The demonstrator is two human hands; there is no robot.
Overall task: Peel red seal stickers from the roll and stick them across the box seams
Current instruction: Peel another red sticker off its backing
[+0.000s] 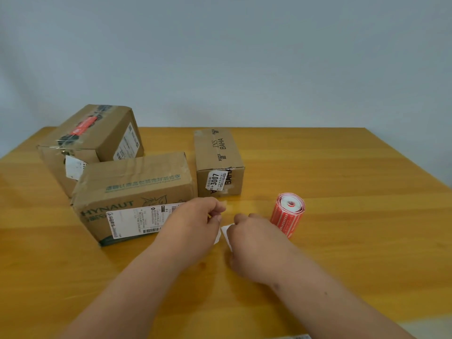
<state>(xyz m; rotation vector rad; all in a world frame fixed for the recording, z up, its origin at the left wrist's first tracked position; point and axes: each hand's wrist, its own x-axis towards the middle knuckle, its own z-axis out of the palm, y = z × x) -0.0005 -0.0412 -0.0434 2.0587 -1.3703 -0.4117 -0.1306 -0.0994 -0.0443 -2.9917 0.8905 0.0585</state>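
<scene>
A roll of red seal stickers (pixel 288 212) stands upright on the wooden table (pixel 354 192), just right of my hands. My left hand (pixel 195 223) and my right hand (pixel 254 243) meet in front of the boxes, both pinching a small white paper strip (pixel 226 232), its red face hidden. Three cardboard boxes sit on the left and centre: a near box (pixel 137 189) with a white shipping label, a far-left box (pixel 97 135) with a red sticker (pixel 83 127) across its taped top, and a smaller box (pixel 217 155) printed "INS BAHA".
A plain grey wall rises behind the table. The table's far edge runs behind the boxes and its right edge slants down at the right. Bare wood lies to the right of the roll and in front of my arms.
</scene>
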